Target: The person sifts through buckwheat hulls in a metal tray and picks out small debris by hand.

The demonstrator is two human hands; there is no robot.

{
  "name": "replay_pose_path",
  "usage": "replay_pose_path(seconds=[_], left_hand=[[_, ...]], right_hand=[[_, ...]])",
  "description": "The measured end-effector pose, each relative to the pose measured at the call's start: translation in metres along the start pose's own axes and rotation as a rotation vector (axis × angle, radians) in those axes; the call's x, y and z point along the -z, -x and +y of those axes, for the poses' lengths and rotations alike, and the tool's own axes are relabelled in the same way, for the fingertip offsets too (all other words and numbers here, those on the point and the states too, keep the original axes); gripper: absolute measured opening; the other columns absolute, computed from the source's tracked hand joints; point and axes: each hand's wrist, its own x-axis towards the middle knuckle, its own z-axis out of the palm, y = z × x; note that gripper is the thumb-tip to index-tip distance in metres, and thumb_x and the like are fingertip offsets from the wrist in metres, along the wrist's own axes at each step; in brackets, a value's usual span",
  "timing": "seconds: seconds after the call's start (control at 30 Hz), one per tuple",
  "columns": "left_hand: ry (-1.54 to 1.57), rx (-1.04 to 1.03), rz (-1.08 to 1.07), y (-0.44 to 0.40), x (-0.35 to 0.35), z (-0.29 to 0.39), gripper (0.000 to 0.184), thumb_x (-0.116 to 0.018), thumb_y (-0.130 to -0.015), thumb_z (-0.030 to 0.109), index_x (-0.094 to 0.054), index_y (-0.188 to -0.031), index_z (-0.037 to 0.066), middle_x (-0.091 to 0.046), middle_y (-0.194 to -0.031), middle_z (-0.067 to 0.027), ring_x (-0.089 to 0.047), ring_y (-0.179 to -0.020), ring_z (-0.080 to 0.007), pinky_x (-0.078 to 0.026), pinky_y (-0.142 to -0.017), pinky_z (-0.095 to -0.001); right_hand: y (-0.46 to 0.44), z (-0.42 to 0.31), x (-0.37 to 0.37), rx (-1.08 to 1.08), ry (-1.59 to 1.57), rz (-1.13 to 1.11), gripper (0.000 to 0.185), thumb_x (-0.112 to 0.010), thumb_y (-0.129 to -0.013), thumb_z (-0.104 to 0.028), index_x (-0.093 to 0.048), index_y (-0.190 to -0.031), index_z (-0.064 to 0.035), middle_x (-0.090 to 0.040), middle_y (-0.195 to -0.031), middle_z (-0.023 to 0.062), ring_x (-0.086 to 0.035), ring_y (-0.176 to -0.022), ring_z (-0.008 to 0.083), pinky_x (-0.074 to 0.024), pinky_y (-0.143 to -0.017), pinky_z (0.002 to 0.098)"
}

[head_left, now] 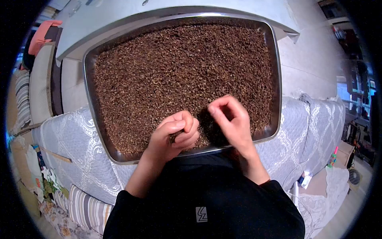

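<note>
A large metal tray (277, 75) lies in front of me, spread with small dried brown and tan bits (179, 71) that look like seeds or husks. Over the tray's near side, my left hand (179, 129) is curled into a loose fist, with some of the brown bits showing in its palm. To the right, my right hand (235, 119) has thumb and index finger pinched together just above the bits. Anything between those fingertips is too small to make out.
Beyond the tray stands a white table (159, 10). A grey patterned cover (79, 143) drapes the seat on both sides of me. A striped cushion (87, 207) lies at lower left. Near the right edge is a small green bottle with a pink top (332, 158).
</note>
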Motion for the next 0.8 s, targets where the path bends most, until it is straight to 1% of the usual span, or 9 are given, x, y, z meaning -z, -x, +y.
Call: replay_pose_path(seconds=[0.03,0.13,0.23,0.33,0.43,0.53,0.57,0.67,0.8], left_hand=[[0.002,-0.010,-0.015,0.001,0.001,0.001,0.020,-0.048,-0.097,0.021,-0.052,-0.086,0.005,-0.045,-0.065,0.0013,-0.035,-0.048,-0.0050,-0.026,-0.046,-0.0209],[-0.001,-0.044,-0.047,0.001,0.005,0.004,0.017,-0.049,-0.095,0.019,-0.052,-0.086,0.005,-0.046,-0.066,-0.0012,-0.035,-0.048,-0.0062,-0.027,-0.045,-0.0222],[-0.001,-0.076,-0.052,-0.001,0.007,0.000,0.017,-0.050,-0.095,0.017,-0.053,-0.085,0.004,-0.046,-0.067,-0.0033,-0.035,-0.048,-0.0082,-0.027,-0.044,-0.0232],[0.031,-0.083,-0.060,-0.002,0.008,-0.004,0.015,-0.050,-0.094,0.015,-0.055,-0.087,0.003,-0.046,-0.068,-0.0042,-0.037,-0.050,-0.0093,-0.028,-0.044,-0.0233],[0.070,-0.091,-0.073,0.000,0.009,-0.002,0.014,-0.049,-0.094,0.012,-0.058,-0.091,0.002,-0.046,-0.069,-0.0041,-0.038,-0.051,-0.0095,-0.028,-0.044,-0.0232],[0.123,-0.103,-0.067,0.002,0.019,0.000,0.017,-0.047,-0.095,0.009,-0.061,-0.099,0.001,-0.046,-0.069,-0.0028,-0.037,-0.051,-0.0086,-0.028,-0.045,-0.0225],[0.130,-0.095,-0.057,0.003,0.022,0.001,0.020,-0.046,-0.096,0.010,-0.062,-0.103,0.000,-0.047,-0.069,-0.0021,-0.037,-0.052,-0.0082,-0.028,-0.045,-0.0221],[0.147,-0.092,-0.022,0.001,0.023,0.004,0.026,-0.043,-0.099,0.009,-0.062,-0.114,0.000,-0.047,-0.069,0.0000,-0.037,-0.053,-0.0067,-0.027,-0.046,-0.0207],[0.158,-0.093,-0.009,-0.002,0.017,0.007,0.030,-0.040,-0.105,0.014,-0.059,-0.123,-0.001,-0.043,-0.069,0.0026,-0.036,-0.054,-0.0050,-0.026,-0.045,-0.0191]], right_hand=[[-0.006,-0.004,0.004,0.073,0.176,0.065,0.008,-0.071,-0.088,-0.006,-0.066,-0.094,-0.0017,-0.063,-0.087,0.0072,-0.062,-0.077,0.0182,-0.0489,-0.068,0.0299],[-0.027,0.006,0.015,0.320,0.460,0.241,0.012,-0.071,-0.083,-0.002,-0.067,-0.094,-0.0030,-0.063,-0.090,0.0116,-0.063,-0.082,0.0288,-0.0510,-0.071,0.0365],[-0.046,-0.003,0.016,0.424,0.614,0.307,0.016,-0.075,-0.081,-0.005,-0.068,-0.096,-0.0046,-0.062,-0.092,0.0113,-0.062,-0.083,0.0300,-0.0508,-0.073,0.0399],[-0.054,0.004,0.012,0.464,0.732,0.193,0.018,-0.076,-0.080,-0.007,-0.069,-0.096,-0.0059,-0.062,-0.091,0.0109,-0.062,-0.084,0.0300,-0.0505,-0.073,0.0409],[-0.047,0.002,0.010,0.289,0.467,0.000,0.017,-0.074,-0.083,-0.006,-0.069,-0.099,-0.0063,-0.063,-0.083,0.0089,-0.064,-0.077,0.0247,-0.0516,-0.069,0.0348],[-0.036,0.002,0.012,-0.006,0.162,0.028,0.014,-0.069,-0.091,-0.007,-0.067,-0.105,-0.0045,-0.066,-0.082,0.0060,-0.065,-0.073,0.0156,-0.0506,-0.066,0.0282],[-0.035,0.004,0.013,-0.034,-0.012,0.046,0.014,-0.063,-0.098,-0.010,-0.065,-0.109,-0.0018,-0.069,-0.084,0.0039,-0.064,-0.073,0.0089,-0.0492,-0.065,0.0238],[-0.031,-0.016,0.031,-0.242,-0.133,-0.010,0.018,-0.058,-0.101,-0.012,-0.066,-0.112,-0.0002,-0.070,-0.086,0.0041,-0.064,-0.078,0.0086,-0.0500,-0.069,0.0215],[-0.030,-0.015,0.037,-0.198,-0.079,0.042,0.014,-0.063,-0.098,-0.010,-0.070,-0.106,-0.0010,-0.070,-0.090,0.0045,-0.064,-0.084,0.0115,-0.0503,-0.074,0.0244]])
